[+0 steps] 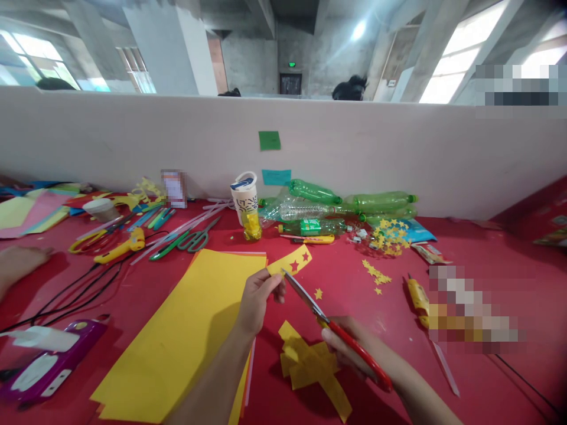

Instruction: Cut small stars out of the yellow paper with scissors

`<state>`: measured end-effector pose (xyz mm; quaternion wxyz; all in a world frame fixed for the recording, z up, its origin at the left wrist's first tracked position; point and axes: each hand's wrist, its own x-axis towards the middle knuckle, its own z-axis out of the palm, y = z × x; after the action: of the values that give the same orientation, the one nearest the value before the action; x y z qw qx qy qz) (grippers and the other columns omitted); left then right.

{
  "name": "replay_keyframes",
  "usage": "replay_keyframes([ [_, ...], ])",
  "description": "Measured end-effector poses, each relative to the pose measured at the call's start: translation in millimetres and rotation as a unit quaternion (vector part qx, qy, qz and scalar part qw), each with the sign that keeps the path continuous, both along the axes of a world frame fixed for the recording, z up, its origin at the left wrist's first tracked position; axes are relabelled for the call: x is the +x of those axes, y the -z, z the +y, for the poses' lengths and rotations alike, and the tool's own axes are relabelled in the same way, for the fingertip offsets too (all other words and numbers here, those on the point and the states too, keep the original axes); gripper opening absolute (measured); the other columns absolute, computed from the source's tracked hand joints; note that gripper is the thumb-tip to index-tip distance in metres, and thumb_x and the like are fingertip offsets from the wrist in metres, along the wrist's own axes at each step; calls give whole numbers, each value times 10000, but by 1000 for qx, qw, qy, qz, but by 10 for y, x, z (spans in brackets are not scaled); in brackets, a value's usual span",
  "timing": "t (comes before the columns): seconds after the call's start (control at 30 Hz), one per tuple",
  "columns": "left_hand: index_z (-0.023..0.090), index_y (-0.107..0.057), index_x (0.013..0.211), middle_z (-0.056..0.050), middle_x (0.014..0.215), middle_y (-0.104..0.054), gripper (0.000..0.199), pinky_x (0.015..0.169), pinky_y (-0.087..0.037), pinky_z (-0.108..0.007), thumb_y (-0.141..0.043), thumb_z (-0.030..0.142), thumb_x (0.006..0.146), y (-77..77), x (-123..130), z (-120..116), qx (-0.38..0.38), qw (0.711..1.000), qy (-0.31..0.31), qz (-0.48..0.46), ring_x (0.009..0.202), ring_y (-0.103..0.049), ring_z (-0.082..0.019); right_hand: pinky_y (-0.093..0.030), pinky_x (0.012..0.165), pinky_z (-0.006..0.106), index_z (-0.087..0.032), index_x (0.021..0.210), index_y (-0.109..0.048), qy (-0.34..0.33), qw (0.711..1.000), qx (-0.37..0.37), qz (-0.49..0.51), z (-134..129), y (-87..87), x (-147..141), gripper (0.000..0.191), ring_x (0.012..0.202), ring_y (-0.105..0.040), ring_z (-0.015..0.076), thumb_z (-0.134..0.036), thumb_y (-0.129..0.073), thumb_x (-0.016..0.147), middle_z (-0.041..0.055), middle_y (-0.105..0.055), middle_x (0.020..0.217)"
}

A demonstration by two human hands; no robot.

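Observation:
My left hand (261, 298) pinches a strip of yellow paper (297, 257) that has star-shaped holes cut in it. In my right hand (354, 342) are scissors with red handles (361, 354), their blade tips at the strip's lower edge near my left fingers. Just below the strip, a small yellow paper star (318, 293) lies on the table. Several yellow paper strips (312, 363) are piled crosswise under my right hand. A stack of yellow paper sheets (177, 330) lies beneath my left forearm.
Plastic bottles (314, 192), a white cup (245, 198) and a yellow cutter (315, 239) are along the partition. More stars (392, 237) sit at right, near a glue gun (419, 298). Another glue gun (121, 247), green scissors (195, 239), a purple power strip (57, 360) and someone's hand (26, 260) are at left.

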<state>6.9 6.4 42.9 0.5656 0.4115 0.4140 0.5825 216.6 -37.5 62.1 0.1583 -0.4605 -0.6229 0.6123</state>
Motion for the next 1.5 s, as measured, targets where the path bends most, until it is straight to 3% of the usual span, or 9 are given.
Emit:
replay_keyframes([
  [0.53,136,-581,583,12,508,-558,269,482,-389,-232,-534,249,823,-8,27,-24,37,997,32,54,447,-504,-97,-325,438,188,-195,690,-399,7,998,-28,52,-45,-3,-70,531,396,-309,45,-719,-438,767,-106,-304,493],
  [0.83,135,-594,598,10,525,-572,260,475,-392,-227,-539,244,827,18,36,-20,36,998,34,49,447,-517,-96,-300,340,161,-196,699,-429,47,998,-45,2,-70,137,-47,573,363,-334,59,-766,-391,744,-98,-340,429],
  [1.1,134,-608,613,6,528,-579,240,469,-395,-228,-546,240,820,25,38,-19,26,999,40,24,452,-519,-99,-270,342,169,-196,661,-412,54,997,-44,27,-55,-2,-79,568,340,-287,33,-761,-456,713,-107,-313,446],
  [1.5,141,-605,604,1,524,-585,207,435,-394,-209,-571,234,786,0,31,-34,-9,999,32,-35,451,-516,-95,-273,347,175,-196,641,-412,55,998,-20,1,-35,-28,-47,565,338,-303,40,-754,-462,711,-103,-341,432],
])
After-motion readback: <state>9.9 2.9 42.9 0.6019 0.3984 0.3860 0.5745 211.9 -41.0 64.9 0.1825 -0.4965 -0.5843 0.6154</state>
